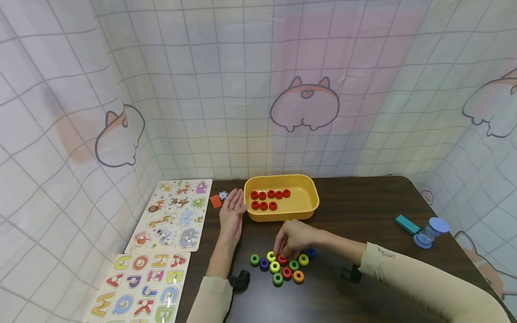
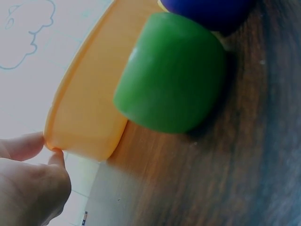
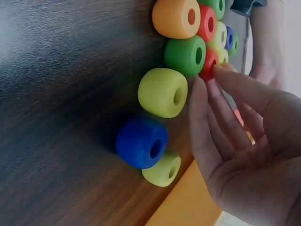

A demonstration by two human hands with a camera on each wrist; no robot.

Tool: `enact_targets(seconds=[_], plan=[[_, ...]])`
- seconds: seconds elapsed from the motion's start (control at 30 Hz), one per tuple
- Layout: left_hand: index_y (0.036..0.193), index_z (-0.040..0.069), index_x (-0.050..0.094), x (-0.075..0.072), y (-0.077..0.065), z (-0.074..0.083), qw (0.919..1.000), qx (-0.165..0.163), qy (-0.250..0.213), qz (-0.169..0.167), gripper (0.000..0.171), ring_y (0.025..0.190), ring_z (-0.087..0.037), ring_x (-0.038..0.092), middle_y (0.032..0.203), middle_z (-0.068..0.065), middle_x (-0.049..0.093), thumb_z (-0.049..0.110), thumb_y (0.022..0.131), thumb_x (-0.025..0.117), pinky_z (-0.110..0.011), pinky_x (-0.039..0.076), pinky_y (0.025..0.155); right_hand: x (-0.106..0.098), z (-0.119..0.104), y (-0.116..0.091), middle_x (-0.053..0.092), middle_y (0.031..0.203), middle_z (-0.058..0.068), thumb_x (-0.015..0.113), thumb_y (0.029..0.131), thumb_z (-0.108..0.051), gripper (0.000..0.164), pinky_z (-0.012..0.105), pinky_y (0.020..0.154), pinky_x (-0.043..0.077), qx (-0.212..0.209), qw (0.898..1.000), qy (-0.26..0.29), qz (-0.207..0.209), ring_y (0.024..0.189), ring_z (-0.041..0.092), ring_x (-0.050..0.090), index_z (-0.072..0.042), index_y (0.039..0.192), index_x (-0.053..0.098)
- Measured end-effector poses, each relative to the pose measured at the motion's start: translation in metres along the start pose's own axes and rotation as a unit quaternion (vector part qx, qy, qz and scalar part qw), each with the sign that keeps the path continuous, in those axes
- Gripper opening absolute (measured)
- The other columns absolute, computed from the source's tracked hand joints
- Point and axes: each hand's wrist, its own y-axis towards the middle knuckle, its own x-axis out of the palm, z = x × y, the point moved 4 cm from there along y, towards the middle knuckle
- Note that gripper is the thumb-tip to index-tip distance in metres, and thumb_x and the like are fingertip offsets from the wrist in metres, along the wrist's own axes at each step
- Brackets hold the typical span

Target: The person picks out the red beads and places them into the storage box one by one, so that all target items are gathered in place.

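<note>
My right hand (image 1: 296, 237) reaches down into a cluster of coloured beads on the table. Its thumb and fingertips pinch a red bead (image 3: 209, 63) that sits among the others. Around it lie a green bead (image 3: 185, 55), an orange bead (image 3: 176, 18), a yellow bead (image 3: 157, 92) and a blue bead (image 3: 136, 139). Beyond them stands a yellow tray (image 1: 282, 216) with several red beads (image 1: 271, 194) in two rows at its left. My left hand (image 1: 232, 217) rests against the tray's left side, fingers mostly straight; its thumb touches the rim.
Left on the table lie an animal puzzle board (image 1: 169, 229) and a letter puzzle board (image 1: 139, 282). An orange square piece (image 1: 216, 201) and a round chip (image 1: 223, 195) are by the left hand. A teal block (image 1: 407, 224) and an hourglass (image 1: 430, 232) stand at the right.
</note>
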Motion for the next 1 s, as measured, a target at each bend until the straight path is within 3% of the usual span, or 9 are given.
enact_targets(seconds=[0.17, 0.3, 0.4, 0.6, 0.8, 1.0], plan=[[0.142, 0.009, 0.045, 0.001, -0.001, 0.002, 1.0000, -0.004, -0.001, 0.001, 0.062, 0.139, -0.024, 0.041, 0.145, -0.012, 0.047, -0.022, 0.088, 0.048, -0.037, 0.035, 0.113, -0.003, -0.003, 0.003, 0.075, 0.081, 0.007, 0.076, 0.080, 0.002, 0.014, 0.046, 0.061, 0.061, 0.002, 1.000, 0.011, -0.007, 0.067, 0.031, 0.072, -0.010, 0.087, 0.079], [0.145, 0.006, 0.040, 0.004, -0.004, 0.007, 0.9998, -0.013, -0.004, -0.012, 0.063, 0.141, -0.028, 0.036, 0.151, -0.019, 0.038, -0.022, 0.088, 0.048, -0.037, 0.034, 0.113, -0.015, -0.012, 0.003, 0.075, 0.083, 0.011, 0.074, 0.080, 0.004, 0.015, 0.048, 0.062, 0.060, -0.005, 0.999, 0.035, -0.007, 0.067, 0.034, 0.072, -0.006, 0.090, 0.078], [0.146, 0.004, 0.037, 0.005, -0.005, 0.010, 0.9996, -0.015, -0.006, -0.022, 0.064, 0.143, -0.030, 0.032, 0.155, -0.023, 0.030, -0.023, 0.089, 0.047, -0.039, 0.031, 0.115, -0.034, -0.021, 0.003, 0.075, 0.084, 0.012, 0.073, 0.082, 0.003, 0.014, 0.049, 0.064, 0.060, -0.009, 0.999, 0.047, 0.005, 0.069, 0.035, 0.072, -0.003, 0.094, 0.077], [0.145, 0.005, 0.040, 0.002, -0.002, 0.006, 0.9998, -0.006, -0.009, -0.014, 0.063, 0.142, -0.027, 0.035, 0.154, -0.023, 0.032, -0.022, 0.089, 0.047, -0.040, 0.030, 0.116, -0.088, -0.032, 0.015, 0.075, 0.089, 0.013, 0.071, 0.083, 0.004, 0.018, 0.051, 0.071, 0.060, 0.003, 0.997, 0.054, 0.051, 0.075, 0.035, 0.072, 0.001, 0.100, 0.075], [0.144, 0.007, 0.042, -0.002, 0.001, 0.002, 1.0000, 0.000, -0.002, -0.005, 0.062, 0.139, -0.025, 0.040, 0.152, -0.021, 0.036, -0.021, 0.089, 0.048, -0.036, 0.035, 0.113, -0.128, -0.019, 0.039, 0.074, 0.095, 0.016, 0.070, 0.085, 0.003, 0.021, 0.053, 0.079, 0.057, 0.047, 0.991, 0.064, 0.103, 0.081, 0.038, 0.072, 0.001, 0.105, 0.074], [0.145, 0.007, 0.042, -0.002, 0.001, 0.000, 1.0000, -0.002, -0.003, -0.001, 0.062, 0.138, -0.024, 0.042, 0.151, -0.019, 0.039, -0.021, 0.090, 0.047, -0.036, 0.036, 0.113, -0.135, 0.007, 0.064, 0.074, 0.094, 0.019, 0.070, 0.083, 0.005, 0.022, 0.054, 0.079, 0.057, 0.083, 0.985, 0.071, 0.137, 0.081, 0.040, 0.071, 0.001, 0.103, 0.075]])
